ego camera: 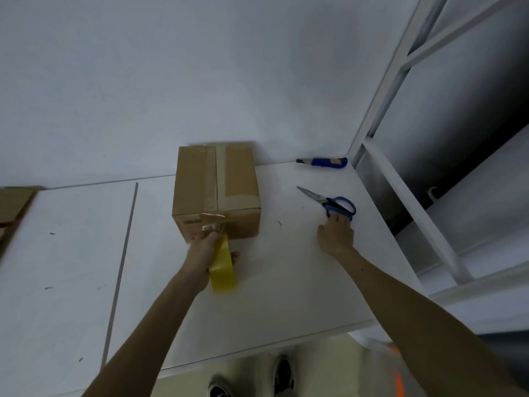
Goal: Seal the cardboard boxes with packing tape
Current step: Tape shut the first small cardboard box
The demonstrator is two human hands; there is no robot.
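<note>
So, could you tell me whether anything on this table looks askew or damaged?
Yes: on the brown cardboard box, the clear packing tape is wrinkled and bunched where it folds over the front top edge, not lying flat. Otherwise nothing stands out.

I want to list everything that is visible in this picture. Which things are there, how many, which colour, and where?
cardboard box: one, brown, middle of the table against the wall, tape over its top seam
tape roll: one, yellowish, in front of the box, held
scissors: one pair, blue handles, right part of the table
utility knife: one, blue, far right corner of the table by the wall
flat cardboard: brown, left edge of the view
table: one, white
shelf rack: one, white, right of the table
shoes: two, dark, on the floor below
left hand: grips the tape roll
right hand: fingertips touch the scissors handles
</note>
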